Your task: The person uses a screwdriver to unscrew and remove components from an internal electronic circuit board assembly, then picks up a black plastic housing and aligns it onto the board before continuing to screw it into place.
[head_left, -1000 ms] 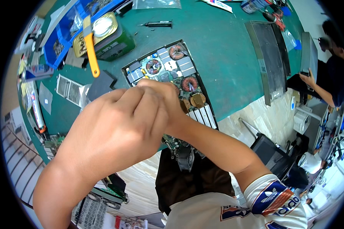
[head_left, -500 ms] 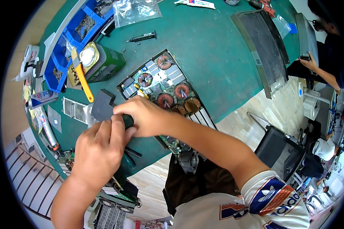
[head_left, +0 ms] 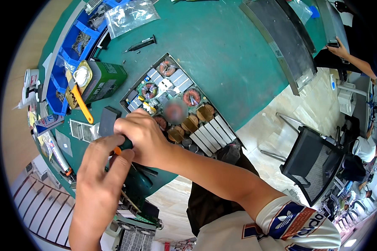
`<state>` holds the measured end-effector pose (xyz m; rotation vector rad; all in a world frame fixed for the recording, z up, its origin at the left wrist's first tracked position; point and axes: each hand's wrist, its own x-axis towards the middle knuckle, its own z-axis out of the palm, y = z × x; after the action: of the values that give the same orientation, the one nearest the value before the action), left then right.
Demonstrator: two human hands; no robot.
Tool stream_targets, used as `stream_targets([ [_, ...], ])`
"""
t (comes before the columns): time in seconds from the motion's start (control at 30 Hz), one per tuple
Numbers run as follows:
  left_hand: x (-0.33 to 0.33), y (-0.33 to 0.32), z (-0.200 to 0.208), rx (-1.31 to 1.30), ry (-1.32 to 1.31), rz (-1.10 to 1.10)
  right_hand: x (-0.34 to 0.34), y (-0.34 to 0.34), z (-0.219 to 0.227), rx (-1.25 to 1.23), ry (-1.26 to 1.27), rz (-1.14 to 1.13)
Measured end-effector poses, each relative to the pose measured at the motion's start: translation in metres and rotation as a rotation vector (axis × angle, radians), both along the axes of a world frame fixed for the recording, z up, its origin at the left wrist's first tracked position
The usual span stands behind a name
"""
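My right hand [head_left: 140, 136] is closed around a dark green tool handle [head_left: 126, 144]; the working end is hidden under it. My left hand [head_left: 102, 173] has its thumb and bent fingers at the handle's near end, where an orange cap [head_left: 117, 149] shows between them. Just beyond the hands is a dark grey block-like piece [head_left: 109, 119]. To the right of them lies an open metal chassis [head_left: 215, 102], set at an angle, with copper-wound coils [head_left: 192, 97], pale metal blocks and a row of white bars inside.
A green tin [head_left: 107, 79] with a yellow-handled brush [head_left: 83, 104] stands at the left, before blue bins [head_left: 77, 44] of screws. A black syringe [head_left: 141, 43] lies behind the chassis. A long dark metal cover [head_left: 280, 42] is at the right; beyond it a person's hand [head_left: 338, 49] holds a panel.
My left fingers have loosened and spread somewhat, baring the orange cap on the handle. My view has shifted, so the chassis and tin appear further left.
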<state>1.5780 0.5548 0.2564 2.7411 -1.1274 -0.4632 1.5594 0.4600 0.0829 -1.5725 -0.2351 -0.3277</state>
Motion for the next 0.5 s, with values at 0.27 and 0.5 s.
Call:
stream_targets([
  [0.27, 0.0, -0.001, -0.021, 0.162, -0.158, 0.194, -0.006, 0.009, 0.009, 0.049, 0.003, -0.187],
  [0.5, 0.003, -0.012, -0.002, -0.03, 0.047, 0.022, -0.011, 0.003, 0.0, 0.061, 0.029, -0.202],
])
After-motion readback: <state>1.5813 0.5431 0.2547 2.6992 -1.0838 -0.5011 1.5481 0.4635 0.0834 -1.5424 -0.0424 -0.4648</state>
